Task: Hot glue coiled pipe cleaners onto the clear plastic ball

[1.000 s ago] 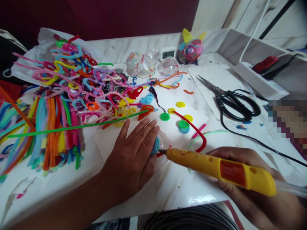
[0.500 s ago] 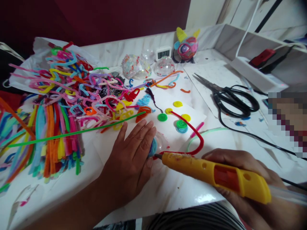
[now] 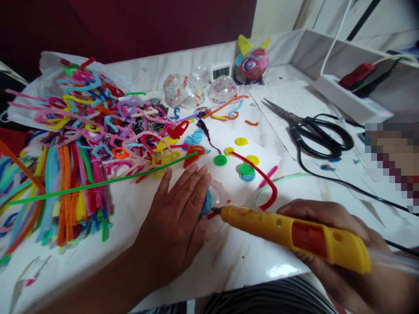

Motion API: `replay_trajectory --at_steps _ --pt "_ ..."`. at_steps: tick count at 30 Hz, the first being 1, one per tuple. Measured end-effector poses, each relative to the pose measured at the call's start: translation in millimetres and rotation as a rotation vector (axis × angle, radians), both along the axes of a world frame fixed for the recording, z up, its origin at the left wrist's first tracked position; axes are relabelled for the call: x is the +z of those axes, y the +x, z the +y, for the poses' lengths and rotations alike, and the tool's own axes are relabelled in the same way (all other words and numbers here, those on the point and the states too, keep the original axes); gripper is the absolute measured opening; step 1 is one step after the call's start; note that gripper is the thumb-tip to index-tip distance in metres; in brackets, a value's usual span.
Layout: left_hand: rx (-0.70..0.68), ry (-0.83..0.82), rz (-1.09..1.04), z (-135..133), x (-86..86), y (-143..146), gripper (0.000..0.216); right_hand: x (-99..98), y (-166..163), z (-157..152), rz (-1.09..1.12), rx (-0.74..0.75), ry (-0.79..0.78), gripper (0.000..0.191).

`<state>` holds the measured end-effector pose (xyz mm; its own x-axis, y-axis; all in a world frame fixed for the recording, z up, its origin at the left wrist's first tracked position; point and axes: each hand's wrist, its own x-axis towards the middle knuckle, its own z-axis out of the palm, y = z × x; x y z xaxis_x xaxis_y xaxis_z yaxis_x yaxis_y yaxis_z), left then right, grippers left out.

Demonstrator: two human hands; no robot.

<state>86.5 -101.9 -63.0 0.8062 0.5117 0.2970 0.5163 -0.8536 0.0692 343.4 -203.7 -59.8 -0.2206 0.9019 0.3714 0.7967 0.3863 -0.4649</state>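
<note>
My left hand [image 3: 181, 207] is cupped over a clear plastic dome [image 3: 220, 192] on white paper, its fingers close together. A blue and purple pipe cleaner coil [image 3: 206, 204] shows at the dome's side, partly under my fingers. In my right hand [image 3: 340, 226] is a yellow hot glue gun [image 3: 275, 233], a clear glue stick [image 3: 393, 261] sticking out of its rear. Its nozzle points left, at the edge of the blue coil; contact is hard to tell. A red pipe cleaner [image 3: 271, 187] bends behind the gun, partly hidden by it.
Pipe cleaners [image 3: 70, 192] pile up at the left. Green and yellow coils [image 3: 247, 169] lie beyond the dome. Black-handled scissors [image 3: 322, 137], a cable and a power strip [image 3: 353, 98] are at right. Speckled clear domes [image 3: 183, 91], a clock [image 3: 221, 71] and a decorated ball [image 3: 254, 65] stand behind.
The glue gun's nozzle has shifted up slightly, and the gun now covers more of the red pipe cleaner. My left hand stays on the dome. The view has shifted a little.
</note>
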Motion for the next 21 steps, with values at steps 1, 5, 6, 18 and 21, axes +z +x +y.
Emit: replay_trajectory --at_steps 1,5,6,18,21 --pt "0.001 -0.001 0.001 -0.1 -0.2 -0.2 0.052 -0.2 0.1 0.0 0.003 -0.002 0.001 0.041" --pt "0.010 -0.009 -0.010 -0.5 -1.2 -0.9 0.054 -0.9 1.6 -0.9 -0.021 -0.045 0.002 0.041" --pt "0.013 -0.009 -0.012 -0.6 -1.5 -1.0 0.055 -1.2 2.3 -1.2 -0.032 -0.055 0.005 0.041" --pt "0.004 -0.011 -0.022 0.0 -1.7 -1.3 0.054 -6.8 7.8 4.7 -0.117 -0.043 0.028 0.030" --pt "0.000 -0.010 -0.016 -0.1 -1.6 -1.2 0.054 -11.7 9.5 7.8 -0.090 -0.033 0.029 0.030"
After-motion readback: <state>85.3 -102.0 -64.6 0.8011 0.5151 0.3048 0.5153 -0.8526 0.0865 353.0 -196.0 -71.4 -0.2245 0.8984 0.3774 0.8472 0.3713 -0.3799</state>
